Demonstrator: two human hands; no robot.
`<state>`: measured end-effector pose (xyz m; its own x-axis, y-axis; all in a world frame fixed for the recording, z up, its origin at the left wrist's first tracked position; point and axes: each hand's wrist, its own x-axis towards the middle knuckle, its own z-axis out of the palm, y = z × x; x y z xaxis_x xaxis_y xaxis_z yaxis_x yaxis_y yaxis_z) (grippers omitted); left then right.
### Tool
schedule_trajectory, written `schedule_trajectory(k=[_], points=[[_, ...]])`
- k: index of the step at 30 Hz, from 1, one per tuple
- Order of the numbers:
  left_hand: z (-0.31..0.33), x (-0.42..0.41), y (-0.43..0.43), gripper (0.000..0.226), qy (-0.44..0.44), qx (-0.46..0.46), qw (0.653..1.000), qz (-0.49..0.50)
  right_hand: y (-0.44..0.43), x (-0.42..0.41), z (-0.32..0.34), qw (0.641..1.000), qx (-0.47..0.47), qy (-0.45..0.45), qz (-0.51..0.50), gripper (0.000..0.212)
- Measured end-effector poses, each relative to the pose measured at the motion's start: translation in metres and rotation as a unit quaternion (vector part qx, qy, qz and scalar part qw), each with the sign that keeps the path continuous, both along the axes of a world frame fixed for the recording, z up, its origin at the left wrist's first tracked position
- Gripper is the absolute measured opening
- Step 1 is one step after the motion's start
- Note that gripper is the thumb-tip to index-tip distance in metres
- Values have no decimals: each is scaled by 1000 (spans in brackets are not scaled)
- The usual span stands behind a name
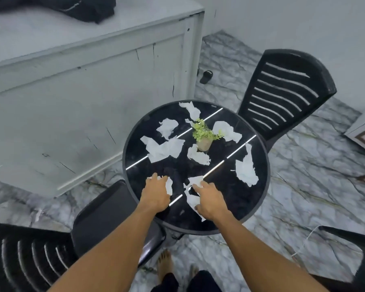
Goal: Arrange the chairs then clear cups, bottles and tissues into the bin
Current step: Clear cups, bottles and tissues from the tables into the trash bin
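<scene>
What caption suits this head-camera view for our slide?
Left hand and right hand reach for crumpled white tissues scattered on a round black table around a small green potted plant.
</scene>
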<state>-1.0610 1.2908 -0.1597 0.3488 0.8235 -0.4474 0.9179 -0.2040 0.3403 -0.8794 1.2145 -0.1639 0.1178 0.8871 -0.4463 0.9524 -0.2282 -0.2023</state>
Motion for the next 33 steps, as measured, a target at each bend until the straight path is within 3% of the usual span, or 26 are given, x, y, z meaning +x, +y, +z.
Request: schedule_trajectory(k=[4, 8, 12, 15, 17, 20, 23, 26, 29, 33], points=[[-11, 15, 13, 23, -52, 19, 998, 5, 14, 25, -8, 996, 17, 78, -46, 50], [9, 67, 40, 16, -121, 58, 991, 16, 44, 73, 10, 969, 122, 129, -169, 35], [9, 122, 61, 52, -118, 64, 991, 0, 65, 128, 12, 968, 155, 84, -178, 22], [-9, 146, 68, 64, -49, 62, 997, -21, 62, 156, 2, 981, 75, 4, -177, 35], [-21, 153, 67, 53, -21, 50, 998, -36, 58, 171, -8, 982, 39, 1, -184, 36], [-30, 150, 65, 30, -35, 64, 997, -20, 63, 184, -13, 979, 71, 45, -185, 30], [-19, 138, 70, 21, -64, 127, 988, 53, 90, 191, 1, 952, 120, 119, -254, 34], [3, 117, 90, 23, -68, 195, 970, 131, 140, 192, 16, 939, 200, 143, -241, 38], [12, 98, 115, 49, -10, 141, 977, 161, 185, 188, 17, 955, 198, 143, -167, 55], [-2, 92, 125, 71, 42, 48, 980, 187, 216, 191, -8, 986, 103, 95, -91, 66]])
